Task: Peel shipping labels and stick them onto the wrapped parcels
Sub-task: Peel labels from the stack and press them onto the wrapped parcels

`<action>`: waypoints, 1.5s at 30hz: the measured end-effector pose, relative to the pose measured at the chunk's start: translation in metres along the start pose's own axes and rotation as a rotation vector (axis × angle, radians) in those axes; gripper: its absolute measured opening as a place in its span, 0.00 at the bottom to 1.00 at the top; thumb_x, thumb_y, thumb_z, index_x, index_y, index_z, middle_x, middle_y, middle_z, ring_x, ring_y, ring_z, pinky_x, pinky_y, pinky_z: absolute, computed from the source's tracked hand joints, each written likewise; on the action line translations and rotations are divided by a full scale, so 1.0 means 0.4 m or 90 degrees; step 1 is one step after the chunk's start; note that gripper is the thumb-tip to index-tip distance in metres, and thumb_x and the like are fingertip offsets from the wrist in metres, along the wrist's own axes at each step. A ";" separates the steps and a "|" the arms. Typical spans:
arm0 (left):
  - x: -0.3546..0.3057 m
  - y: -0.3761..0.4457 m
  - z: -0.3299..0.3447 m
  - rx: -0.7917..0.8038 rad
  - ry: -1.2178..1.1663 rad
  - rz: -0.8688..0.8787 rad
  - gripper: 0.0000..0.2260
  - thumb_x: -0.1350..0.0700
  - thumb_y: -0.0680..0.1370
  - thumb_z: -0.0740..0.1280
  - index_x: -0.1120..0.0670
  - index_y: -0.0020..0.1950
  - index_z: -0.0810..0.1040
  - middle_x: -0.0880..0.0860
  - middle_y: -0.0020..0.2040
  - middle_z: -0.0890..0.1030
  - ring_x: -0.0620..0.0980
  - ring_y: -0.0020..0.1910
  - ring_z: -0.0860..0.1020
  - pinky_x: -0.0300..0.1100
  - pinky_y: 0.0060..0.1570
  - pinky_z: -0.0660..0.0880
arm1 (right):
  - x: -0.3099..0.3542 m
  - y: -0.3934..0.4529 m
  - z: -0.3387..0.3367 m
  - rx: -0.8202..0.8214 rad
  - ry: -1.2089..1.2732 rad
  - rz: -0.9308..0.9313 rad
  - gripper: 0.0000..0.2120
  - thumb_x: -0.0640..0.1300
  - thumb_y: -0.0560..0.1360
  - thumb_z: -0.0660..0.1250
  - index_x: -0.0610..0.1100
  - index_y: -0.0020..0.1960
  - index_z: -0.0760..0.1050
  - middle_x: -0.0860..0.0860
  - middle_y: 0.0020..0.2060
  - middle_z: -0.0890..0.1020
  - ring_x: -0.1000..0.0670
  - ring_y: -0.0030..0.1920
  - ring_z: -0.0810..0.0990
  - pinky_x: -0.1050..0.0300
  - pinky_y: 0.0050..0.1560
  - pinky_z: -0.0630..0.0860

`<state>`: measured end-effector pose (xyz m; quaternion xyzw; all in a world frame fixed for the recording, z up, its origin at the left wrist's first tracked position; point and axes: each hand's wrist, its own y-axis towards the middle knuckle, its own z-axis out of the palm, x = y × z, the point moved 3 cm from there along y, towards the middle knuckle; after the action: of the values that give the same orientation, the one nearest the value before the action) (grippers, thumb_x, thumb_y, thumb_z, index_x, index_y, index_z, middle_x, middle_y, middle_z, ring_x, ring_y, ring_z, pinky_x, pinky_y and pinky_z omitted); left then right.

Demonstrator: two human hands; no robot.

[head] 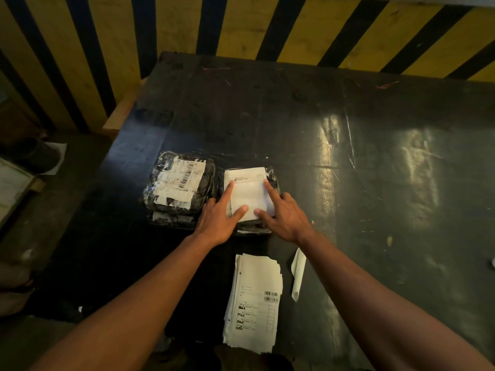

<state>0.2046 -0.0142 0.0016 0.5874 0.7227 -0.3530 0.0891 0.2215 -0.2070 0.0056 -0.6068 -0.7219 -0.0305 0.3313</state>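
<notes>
1. Black and shiny, the bench (348, 135) holds two wrapped parcels side by side, close to its left edge.
2. The right parcel (273, 180) has a white label (247, 194) lying flat on its top.
3. Both hands are on that label, with fingers straight and spread, pressing down.
4. The left hand (218, 218) lies at the label's left side. Its pointing finger reaches up along the left edge and its thumb lies across the near edge.
5. The right hand (285, 216) lies at the label's right side. Its pointing finger reaches up along the right edge and its thumb touches the near edge, close to the left thumb.
6. The left parcel (179, 188) is just beside the right one, with clear plastic round it. White paper with a bar code shows on its top. It seems to sit on another parcel, but I cannot tell for sure.
7. A stack of label sheets (254, 303) lies near the front edge of the bench, between the two arms. The top sheet has bar codes and small print.
8. A thin white paper strip (298, 274) lies just to the right of the stack.
9. Behind the bench stands a wall with yellow and black stripes (241, 25).
</notes>
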 end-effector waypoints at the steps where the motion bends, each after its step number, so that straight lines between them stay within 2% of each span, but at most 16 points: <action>1: -0.006 0.003 -0.009 -0.008 -0.002 0.000 0.36 0.32 0.80 0.60 0.34 0.83 0.45 0.63 0.73 0.68 0.63 0.73 0.68 0.60 0.71 0.69 | 0.001 0.005 -0.009 -0.005 0.007 0.003 0.38 0.65 0.82 0.58 0.58 0.83 0.41 0.40 0.69 0.69 0.40 0.69 0.72 0.44 0.67 0.73; 4: -0.035 0.013 -0.046 -0.039 0.002 0.010 0.35 0.31 0.80 0.60 0.35 0.83 0.49 0.64 0.71 0.69 0.64 0.73 0.68 0.59 0.72 0.68 | 0.005 0.015 -0.047 -0.036 0.038 0.012 0.37 0.65 0.81 0.59 0.57 0.84 0.46 0.40 0.66 0.72 0.39 0.66 0.75 0.45 0.65 0.74; 8: -0.092 0.010 -0.084 -0.066 0.027 0.054 0.35 0.33 0.80 0.61 0.35 0.83 0.48 0.63 0.72 0.68 0.63 0.73 0.66 0.58 0.70 0.68 | 0.005 0.006 -0.095 -0.104 0.072 -0.008 0.38 0.64 0.81 0.62 0.56 0.84 0.49 0.42 0.61 0.74 0.41 0.60 0.77 0.48 0.60 0.74; 13: -0.174 0.002 -0.058 -0.033 0.048 0.122 0.37 0.35 0.80 0.64 0.35 0.83 0.46 0.61 0.72 0.67 0.61 0.73 0.67 0.59 0.72 0.68 | -0.062 -0.057 -0.128 -0.171 0.121 0.016 0.38 0.63 0.80 0.65 0.57 0.83 0.51 0.43 0.66 0.73 0.42 0.64 0.75 0.46 0.63 0.75; 18: -0.263 -0.005 0.082 0.057 0.050 0.172 0.39 0.37 0.79 0.67 0.35 0.83 0.46 0.58 0.76 0.65 0.61 0.75 0.65 0.61 0.73 0.67 | -0.233 -0.149 -0.126 -0.211 0.116 0.078 0.38 0.65 0.78 0.65 0.59 0.82 0.53 0.44 0.70 0.73 0.42 0.66 0.71 0.45 0.64 0.72; 21: -0.309 -0.010 0.203 0.123 0.057 0.187 0.40 0.36 0.78 0.69 0.32 0.81 0.45 0.57 0.79 0.63 0.62 0.77 0.62 0.64 0.74 0.65 | -0.349 -0.218 -0.114 -0.200 0.124 0.137 0.38 0.63 0.78 0.66 0.59 0.82 0.53 0.45 0.70 0.73 0.43 0.67 0.69 0.46 0.65 0.70; 26: -0.407 -0.039 0.416 0.211 0.067 0.203 0.41 0.38 0.77 0.70 0.33 0.81 0.46 0.58 0.72 0.69 0.62 0.75 0.63 0.63 0.73 0.67 | -0.548 -0.328 -0.095 -0.189 0.165 0.236 0.38 0.58 0.78 0.70 0.58 0.82 0.53 0.47 0.75 0.70 0.40 0.72 0.67 0.39 0.73 0.65; 28: -0.452 -0.047 0.495 0.239 0.060 0.208 0.42 0.40 0.78 0.71 0.34 0.82 0.46 0.59 0.72 0.69 0.62 0.76 0.63 0.62 0.74 0.66 | -0.620 -0.364 -0.103 -0.184 0.175 0.266 0.39 0.57 0.78 0.70 0.58 0.82 0.54 0.47 0.77 0.68 0.39 0.73 0.66 0.37 0.74 0.67; 31: -0.524 -0.047 0.595 0.251 0.061 0.216 0.42 0.40 0.78 0.70 0.35 0.82 0.45 0.59 0.74 0.69 0.62 0.76 0.63 0.62 0.74 0.66 | -0.727 -0.396 -0.123 -0.188 0.169 0.295 0.39 0.55 0.77 0.71 0.58 0.82 0.54 0.46 0.76 0.70 0.40 0.71 0.67 0.40 0.72 0.68; 38: -0.665 -0.008 0.751 0.266 0.074 0.222 0.42 0.41 0.79 0.70 0.36 0.83 0.44 0.61 0.75 0.67 0.62 0.76 0.62 0.61 0.74 0.66 | -0.910 -0.400 -0.173 -0.202 0.203 0.350 0.38 0.51 0.76 0.72 0.58 0.81 0.57 0.44 0.74 0.71 0.39 0.73 0.65 0.39 0.73 0.68; 43: -0.671 -0.008 0.795 0.297 0.137 0.225 0.41 0.46 0.81 0.70 0.37 0.83 0.43 0.60 0.77 0.61 0.61 0.77 0.62 0.59 0.75 0.66 | -0.948 -0.398 -0.138 -0.134 0.158 0.363 0.40 0.52 0.77 0.71 0.59 0.82 0.52 0.43 0.77 0.65 0.38 0.75 0.62 0.40 0.76 0.64; 45: -0.660 -0.015 0.784 0.288 0.152 0.240 0.41 0.47 0.80 0.70 0.37 0.83 0.45 0.59 0.79 0.57 0.60 0.79 0.60 0.59 0.75 0.66 | -0.935 -0.401 -0.128 -0.141 0.136 0.365 0.40 0.56 0.77 0.70 0.62 0.82 0.51 0.43 0.79 0.61 0.38 0.78 0.59 0.37 0.78 0.62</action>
<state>0.1870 -0.4150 -0.0831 0.7532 0.5095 -0.4107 -0.0656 0.1168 -0.5916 -0.0899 -0.8111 -0.4749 -0.0781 0.3324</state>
